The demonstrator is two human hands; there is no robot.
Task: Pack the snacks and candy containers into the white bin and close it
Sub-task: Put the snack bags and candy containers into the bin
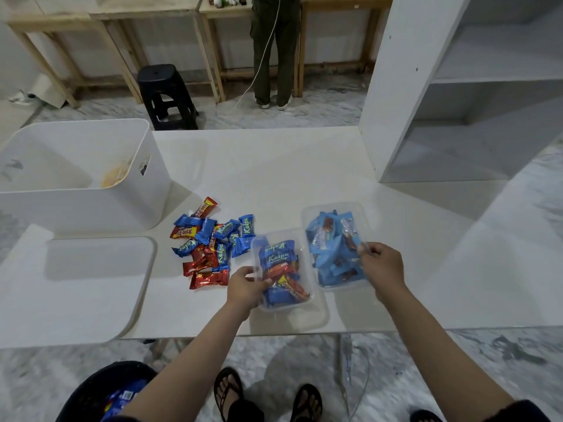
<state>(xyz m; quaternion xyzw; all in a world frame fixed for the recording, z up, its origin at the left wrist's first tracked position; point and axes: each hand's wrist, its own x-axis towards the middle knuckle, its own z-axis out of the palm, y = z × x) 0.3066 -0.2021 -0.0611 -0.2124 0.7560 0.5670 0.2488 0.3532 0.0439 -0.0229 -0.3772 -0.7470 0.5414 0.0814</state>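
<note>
Two clear tubs by the counter's (274, 166) near edge

Your left hand (245, 286) grips the nearer tub (281, 269); your right hand (382, 264) pinches the farther tub's (333, 245) rim. Beyond them lies bare room.

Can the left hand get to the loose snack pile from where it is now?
Probably yes. The left hand sits at the near clear container, right beside the loose snack pile, with only bare table between them.
</note>
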